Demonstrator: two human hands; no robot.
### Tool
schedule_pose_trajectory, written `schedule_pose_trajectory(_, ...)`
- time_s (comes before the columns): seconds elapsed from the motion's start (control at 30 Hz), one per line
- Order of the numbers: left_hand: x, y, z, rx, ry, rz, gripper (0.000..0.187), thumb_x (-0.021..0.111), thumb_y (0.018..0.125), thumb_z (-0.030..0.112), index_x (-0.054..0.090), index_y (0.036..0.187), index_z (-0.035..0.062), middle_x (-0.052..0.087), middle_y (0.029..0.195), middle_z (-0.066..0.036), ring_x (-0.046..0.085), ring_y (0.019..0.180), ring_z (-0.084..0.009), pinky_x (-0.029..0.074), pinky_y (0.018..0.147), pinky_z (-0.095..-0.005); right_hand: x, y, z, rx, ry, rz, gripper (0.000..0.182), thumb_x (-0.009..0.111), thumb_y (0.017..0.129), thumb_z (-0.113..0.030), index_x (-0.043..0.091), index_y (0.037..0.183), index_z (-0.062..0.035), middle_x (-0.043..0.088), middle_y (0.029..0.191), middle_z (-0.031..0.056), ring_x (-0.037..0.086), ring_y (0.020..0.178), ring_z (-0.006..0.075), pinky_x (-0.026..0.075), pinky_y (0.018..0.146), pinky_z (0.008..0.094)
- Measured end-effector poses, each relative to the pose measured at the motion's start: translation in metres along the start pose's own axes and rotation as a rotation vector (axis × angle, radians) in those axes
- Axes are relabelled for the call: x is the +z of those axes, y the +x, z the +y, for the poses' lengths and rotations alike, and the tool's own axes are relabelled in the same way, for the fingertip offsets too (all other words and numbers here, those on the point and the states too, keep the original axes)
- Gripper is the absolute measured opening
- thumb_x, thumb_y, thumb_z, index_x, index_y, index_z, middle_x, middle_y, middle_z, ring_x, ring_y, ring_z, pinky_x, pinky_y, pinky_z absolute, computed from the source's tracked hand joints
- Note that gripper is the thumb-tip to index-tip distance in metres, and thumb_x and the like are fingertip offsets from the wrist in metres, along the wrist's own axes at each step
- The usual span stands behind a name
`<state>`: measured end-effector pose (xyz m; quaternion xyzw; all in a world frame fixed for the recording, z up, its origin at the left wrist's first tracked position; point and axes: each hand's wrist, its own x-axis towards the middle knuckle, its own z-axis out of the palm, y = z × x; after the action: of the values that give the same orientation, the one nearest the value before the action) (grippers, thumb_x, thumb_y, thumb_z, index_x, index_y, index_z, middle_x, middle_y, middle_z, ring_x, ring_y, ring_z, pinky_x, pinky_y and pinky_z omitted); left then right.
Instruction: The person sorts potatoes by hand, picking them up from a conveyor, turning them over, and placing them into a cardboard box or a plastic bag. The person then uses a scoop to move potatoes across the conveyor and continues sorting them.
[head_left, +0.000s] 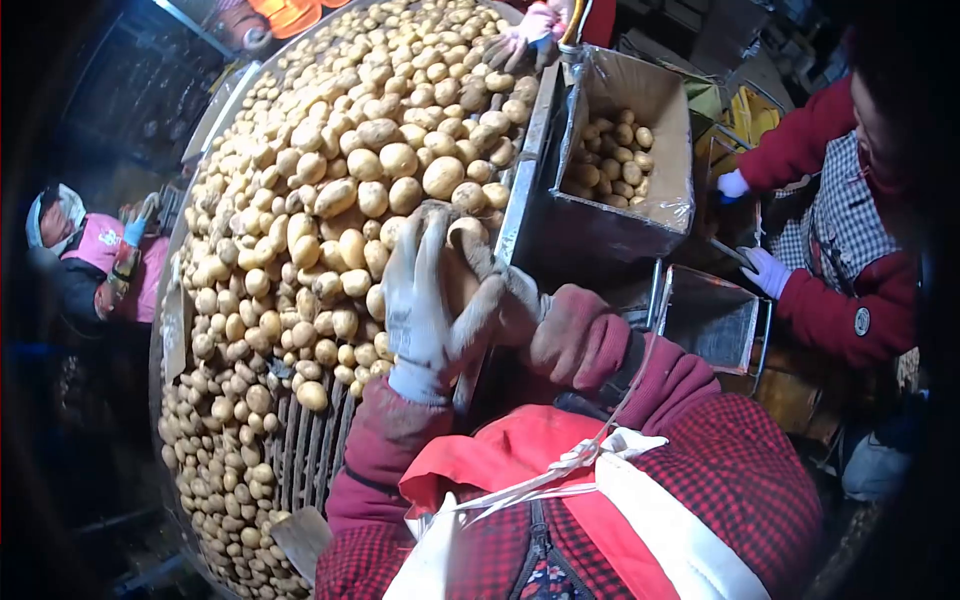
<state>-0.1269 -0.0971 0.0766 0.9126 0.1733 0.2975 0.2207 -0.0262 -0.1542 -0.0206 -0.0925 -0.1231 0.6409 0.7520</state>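
My left hand (418, 318), in a pale work glove, reaches over the potatoes (350, 250) at the near edge of the sorting table. Its fingers point away from me and its thumb crosses toward my other hand. Close against it is my right hand (505, 300), in a dirtier glove with bent fingers. A brownish potato (460, 285) shows between the two hands, partly hidden by the gloves. Both hands appear closed around it. Fingertips of the left glove are partly lost among the potatoes beyond.
To the right, a lined box (640, 225) holds several potatoes, with a metal-framed bin (708, 318) below it. Slatted bars (300, 450) show at the table's lower part. Co-workers (840, 220) stand at right, left and the far end; a gloved hand (525, 38) touches the far potatoes.
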Motion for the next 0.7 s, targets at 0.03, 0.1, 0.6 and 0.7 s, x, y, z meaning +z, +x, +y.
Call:
schedule_pose_trajectory(0.03,0.004,-0.001,-0.005,-0.017,-0.005,0.008,0.064,0.073,0.087,0.030,0.052,0.140,-0.0001,0.055,0.135,-0.025,0.053,0.126,-0.0406,0.042,0.107,-0.0467,-0.002,0.000,0.001,0.093,0.097,-0.035,0.046,0.049,0.108,-0.035,0.049,0.143,-0.0053,0.059,0.134,0.0100,0.056,0.123,0.0163,0.044,0.107,0.0337)
schedule_pose_trajectory(0.1,0.011,-0.003,-0.013,-0.133,-0.151,0.026,0.048,0.070,0.091,0.027,0.061,0.129,-0.0002,0.063,0.122,-0.021,0.060,0.115,-0.0368,0.047,0.101,-0.0439,-0.009,-0.009,-0.012,0.018,-0.493,-0.066,0.033,0.052,0.107,-0.028,0.058,0.133,-0.0077,0.067,0.117,0.0065,0.061,0.108,0.0130,0.051,0.095,0.0317)
schedule_pose_trajectory(0.6,-0.004,-0.039,-0.092,-0.312,-0.174,0.127,0.035,0.053,0.105,0.019,0.063,0.130,-0.0032,0.070,0.120,-0.016,0.068,0.106,-0.0220,0.053,0.092,-0.0330,-0.069,-0.158,-0.197,-0.616,-0.266,0.712,0.054,0.061,0.090,-0.066,0.063,0.110,-0.0168,0.069,0.097,0.0100,0.069,0.080,0.0243,0.055,0.057,0.0335)
schedule_pose_trajectory(0.7,0.001,-0.041,-0.098,-0.323,-0.180,0.134,0.034,0.055,0.104,0.016,0.063,0.131,-0.0029,0.069,0.121,-0.017,0.067,0.109,-0.0231,0.053,0.094,-0.0332,-0.143,-0.212,-0.255,-0.807,0.072,1.001,0.059,0.071,0.083,-0.065,0.060,0.116,-0.0172,0.067,0.104,0.0062,0.067,0.100,0.0284,0.059,0.076,0.0507)
